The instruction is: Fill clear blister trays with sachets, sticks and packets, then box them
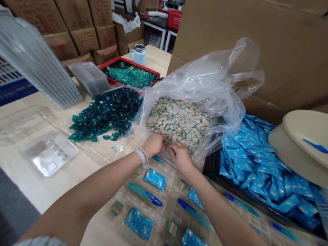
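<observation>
Small cream-and-green striped sachets (178,118) are heaped loose in the mouth of a clear plastic bag (211,77), which lies on the worktop (46,189) at the centre of the frame. The sachets are judged to be light, fairly stiff and apt to slide over one another, so each is probably best taken by its edges, or several together from the near edge of the heap. The left hand (154,144) and right hand (181,158) are held side by side at that edge, palms down and fingers curled, with both arms extended from the bottom of the frame. Whether either grip is closed on sachets cannot be told, as the fingertips are hidden. Below the hands lies a clear compartment tray (168,230) set with blue sachets (155,179) and blue-capped pens (144,194). Left of the bag, dark teal pieces (107,112) are heaped, with a red tray (109,62) beyond them. A black tray (213,165) of blue sachets is placed at the right.
</observation>
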`<state>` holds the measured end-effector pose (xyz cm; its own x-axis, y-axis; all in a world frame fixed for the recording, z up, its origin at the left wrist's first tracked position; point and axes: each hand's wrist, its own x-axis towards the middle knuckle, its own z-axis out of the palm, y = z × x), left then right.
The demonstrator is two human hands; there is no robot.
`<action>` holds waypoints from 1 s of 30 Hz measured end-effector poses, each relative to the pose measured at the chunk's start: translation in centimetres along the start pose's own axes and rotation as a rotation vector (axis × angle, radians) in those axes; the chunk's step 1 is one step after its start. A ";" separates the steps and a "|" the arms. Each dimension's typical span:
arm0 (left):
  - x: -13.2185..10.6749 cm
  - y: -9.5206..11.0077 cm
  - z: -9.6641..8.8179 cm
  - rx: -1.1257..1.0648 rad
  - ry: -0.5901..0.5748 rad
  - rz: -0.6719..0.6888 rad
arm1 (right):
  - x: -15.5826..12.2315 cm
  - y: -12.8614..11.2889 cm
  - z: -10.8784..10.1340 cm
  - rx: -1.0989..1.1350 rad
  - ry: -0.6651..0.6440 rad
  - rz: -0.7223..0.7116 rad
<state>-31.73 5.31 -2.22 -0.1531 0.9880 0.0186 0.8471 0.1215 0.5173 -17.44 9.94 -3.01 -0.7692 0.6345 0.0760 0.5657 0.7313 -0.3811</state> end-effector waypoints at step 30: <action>1.3 0.0 -0.5 -0.132 -0.062 0.012 | -1.0 -0.2 0.3 0.067 0.090 0.070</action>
<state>-32.21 6.56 -1.75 -0.1081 0.9938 -0.0254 0.7740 0.1002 0.6252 -16.89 9.14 -3.32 -0.6968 0.7057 0.1283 0.5937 0.6678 -0.4489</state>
